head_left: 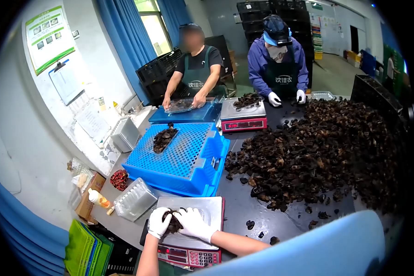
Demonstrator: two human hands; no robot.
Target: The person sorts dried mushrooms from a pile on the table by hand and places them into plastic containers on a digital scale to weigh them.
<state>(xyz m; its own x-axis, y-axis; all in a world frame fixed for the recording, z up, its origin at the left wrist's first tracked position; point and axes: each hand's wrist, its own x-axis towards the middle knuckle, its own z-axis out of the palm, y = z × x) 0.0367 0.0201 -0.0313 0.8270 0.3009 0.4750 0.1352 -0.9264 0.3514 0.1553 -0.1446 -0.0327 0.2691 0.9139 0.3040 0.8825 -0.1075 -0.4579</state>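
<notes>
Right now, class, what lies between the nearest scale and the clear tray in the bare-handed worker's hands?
Beyond the nearest scale, the head view shows a blue crate with dark pieces on top, then part of a darker blue surface.

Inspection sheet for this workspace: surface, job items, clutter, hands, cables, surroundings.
Surface: dark table, stray pieces lying near the pile.
Job items: dark clump over the near scale; large dark pile at right.
Clutter: clear-tray stack and bottle left of the scale; blue crate beyond it.
Hands: left hand and right hand white-gloved, both at the clump.
Cables: nothing seen.
Surroundings: two co-workers across the table; green crates lower left.
</notes>
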